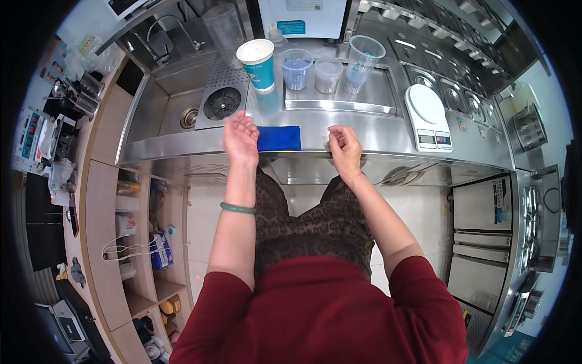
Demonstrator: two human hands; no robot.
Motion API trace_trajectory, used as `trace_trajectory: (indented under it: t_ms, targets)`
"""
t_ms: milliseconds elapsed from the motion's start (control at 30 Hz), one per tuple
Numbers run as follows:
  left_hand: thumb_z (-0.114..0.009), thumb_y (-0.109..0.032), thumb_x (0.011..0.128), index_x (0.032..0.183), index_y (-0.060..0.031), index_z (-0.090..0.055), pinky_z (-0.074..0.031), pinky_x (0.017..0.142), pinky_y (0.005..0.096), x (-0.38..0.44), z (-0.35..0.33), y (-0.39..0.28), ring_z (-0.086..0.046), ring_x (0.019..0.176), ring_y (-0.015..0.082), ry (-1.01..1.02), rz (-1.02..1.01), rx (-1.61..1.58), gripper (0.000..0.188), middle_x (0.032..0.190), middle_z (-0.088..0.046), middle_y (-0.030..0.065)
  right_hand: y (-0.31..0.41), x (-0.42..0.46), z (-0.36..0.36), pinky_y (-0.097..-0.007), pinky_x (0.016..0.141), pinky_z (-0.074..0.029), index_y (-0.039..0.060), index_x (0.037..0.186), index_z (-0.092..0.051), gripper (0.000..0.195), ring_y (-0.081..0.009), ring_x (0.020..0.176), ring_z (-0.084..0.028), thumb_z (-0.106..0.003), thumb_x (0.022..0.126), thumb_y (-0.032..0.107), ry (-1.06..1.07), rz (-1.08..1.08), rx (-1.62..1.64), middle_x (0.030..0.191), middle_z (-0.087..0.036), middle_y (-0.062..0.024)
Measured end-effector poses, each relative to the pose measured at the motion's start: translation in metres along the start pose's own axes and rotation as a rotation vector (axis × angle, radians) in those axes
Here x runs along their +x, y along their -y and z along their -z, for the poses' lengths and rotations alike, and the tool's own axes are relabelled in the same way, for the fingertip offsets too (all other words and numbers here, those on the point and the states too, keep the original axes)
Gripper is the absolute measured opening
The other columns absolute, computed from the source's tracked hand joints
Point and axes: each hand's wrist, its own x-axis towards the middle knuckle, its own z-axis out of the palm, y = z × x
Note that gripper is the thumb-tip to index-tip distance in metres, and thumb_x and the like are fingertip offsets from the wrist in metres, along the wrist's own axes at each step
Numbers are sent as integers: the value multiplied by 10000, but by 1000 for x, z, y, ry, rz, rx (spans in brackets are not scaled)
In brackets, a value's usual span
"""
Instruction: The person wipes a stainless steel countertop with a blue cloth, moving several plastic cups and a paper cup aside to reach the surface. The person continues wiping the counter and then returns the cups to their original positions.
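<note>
My left hand (242, 139), palm up with fingers loosely curled and holding nothing, is over the steel counter's front edge beside a folded blue cloth (278, 138). To the cloth's right is my right hand (345, 148), its thumb and forefinger close together; whether anything small is between them cannot be told. Behind the hands stand a teal and white paper cup (258, 68), a clear plastic cup with bluish contents (296, 73), a shorter translucent cup (328, 77) and a tall clear plastic cup (361, 66). A white digital kitchen scale (428, 118) lies to the right.
A steel sink (170, 102) and a round cup rinser (222, 103) are at the left. Beyond it stands a tall clear container (223, 29). Lidded steel containers (454, 95) line the back right. Wooden shelves (136, 273) flank me on the left.
</note>
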Motion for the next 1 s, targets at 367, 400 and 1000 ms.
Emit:
trace_trajectory:
  t_ms: [367,400,1000]
  targets:
    - [-537,-318,874,712,-88,-617,-498,623,464,-8,-34,49,-633,671,361,130,-608,1732,293,672,-646,148,-19,33,2,-254,615,-468,47,993,-623,105,-86,647,-524,-577,899,60,1,-258,155,715,-583,0]
    - [-545,-318,870,710,-85,-609,-493,616,468,-8,-32,52,-631,665,358,142,-664,1736,291,669,-643,142,-19,39,1,-261,594,-472,44,1009,-616,121,-95,627,-545,-581,900,83,-22,-230,126,686,-582,-10]
    - [-490,-393,923,670,-92,-607,-485,586,466,-5,-34,60,-625,622,358,73,-630,1702,410,643,-629,155,-50,137,-24,-447,702,-493,107,996,-620,234,-323,770,-673,-616,885,313,0,-223,-437,778,-696,-132]
